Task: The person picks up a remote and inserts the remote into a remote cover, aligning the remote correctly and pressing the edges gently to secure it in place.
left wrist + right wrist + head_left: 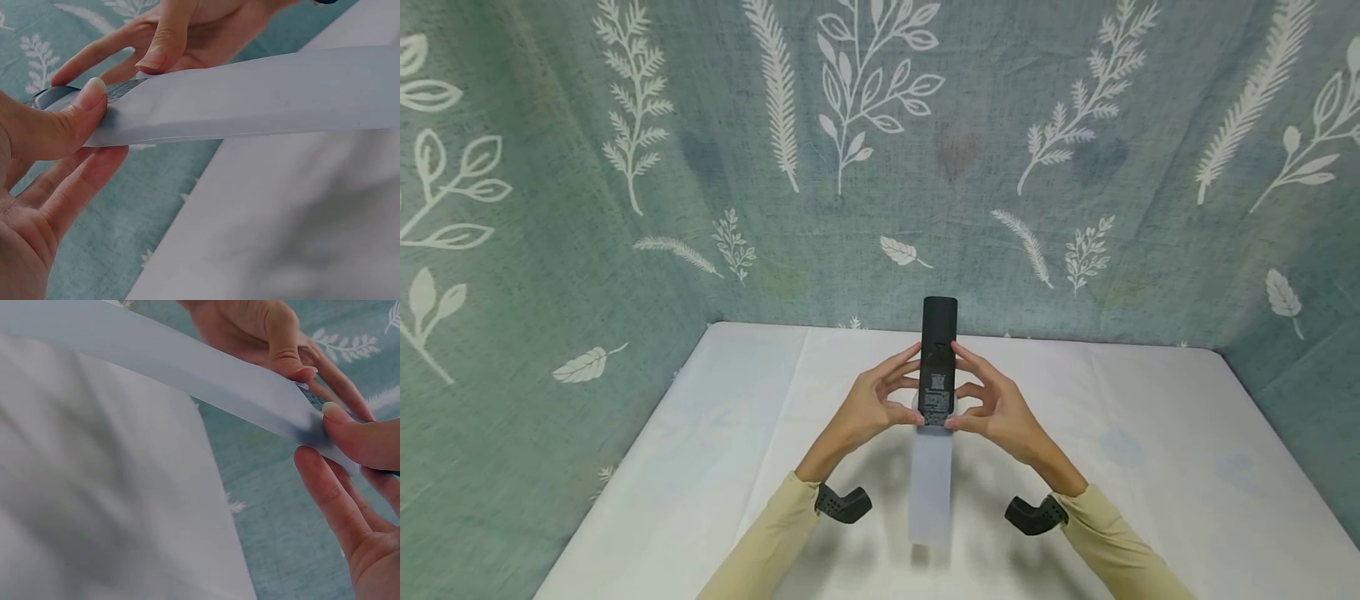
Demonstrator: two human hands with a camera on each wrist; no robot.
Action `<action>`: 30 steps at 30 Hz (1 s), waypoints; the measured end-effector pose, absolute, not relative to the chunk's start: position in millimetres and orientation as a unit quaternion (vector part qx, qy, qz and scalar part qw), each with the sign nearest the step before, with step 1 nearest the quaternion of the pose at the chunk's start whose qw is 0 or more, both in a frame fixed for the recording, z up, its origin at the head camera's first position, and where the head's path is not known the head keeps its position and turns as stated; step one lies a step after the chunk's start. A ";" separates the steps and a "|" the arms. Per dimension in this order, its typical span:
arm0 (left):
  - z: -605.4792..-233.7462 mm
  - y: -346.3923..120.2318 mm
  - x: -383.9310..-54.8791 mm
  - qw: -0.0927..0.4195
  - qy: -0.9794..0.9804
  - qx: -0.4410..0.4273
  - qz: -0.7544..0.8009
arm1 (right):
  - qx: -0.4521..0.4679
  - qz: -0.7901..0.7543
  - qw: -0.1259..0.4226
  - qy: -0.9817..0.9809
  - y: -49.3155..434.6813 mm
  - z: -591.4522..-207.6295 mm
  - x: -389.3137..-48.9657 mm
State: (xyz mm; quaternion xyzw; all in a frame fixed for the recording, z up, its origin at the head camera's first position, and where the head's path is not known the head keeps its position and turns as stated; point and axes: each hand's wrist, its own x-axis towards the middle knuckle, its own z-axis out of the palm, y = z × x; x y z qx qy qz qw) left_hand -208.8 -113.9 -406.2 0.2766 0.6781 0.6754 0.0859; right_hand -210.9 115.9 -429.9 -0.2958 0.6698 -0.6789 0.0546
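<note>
Head view alone shows the black remote (938,362) whole — upright at mid-frame, above the white table (1150,450), with a pale translucent sleeve (930,483) hanging from its lower end. Both wrist views show mostly that sleeve, the remote nearly hidden. Left hand (872,406) and right hand (996,404) flank it, thumbs and fingertips pinching its lower end where sleeve meets remote.

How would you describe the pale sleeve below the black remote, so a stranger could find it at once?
Start at the white table before the leaf-patterned green cloth. Above its middle, the left hand and right hand hold an upright black remote. The sleeve hangs from the remote's lower end: a long, flat, translucent pale strip, the only see-through thing there.
</note>
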 end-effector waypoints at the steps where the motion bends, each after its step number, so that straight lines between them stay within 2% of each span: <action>1: -407.5 -113.9 -209.7 0.087 0.677 0.276 0.677 | -0.296 -0.678 0.053 0.670 116.0 -429.4 -210.4; 9: -420.6 -114.4 -217.7 0.077 0.676 0.280 0.677 | -0.299 -0.682 0.046 0.665 116.8 -423.8 -207.0; 30: -411.6 -112.4 -211.9 0.065 0.685 0.285 0.668 | -0.304 -0.682 0.042 0.664 119.4 -416.8 -203.3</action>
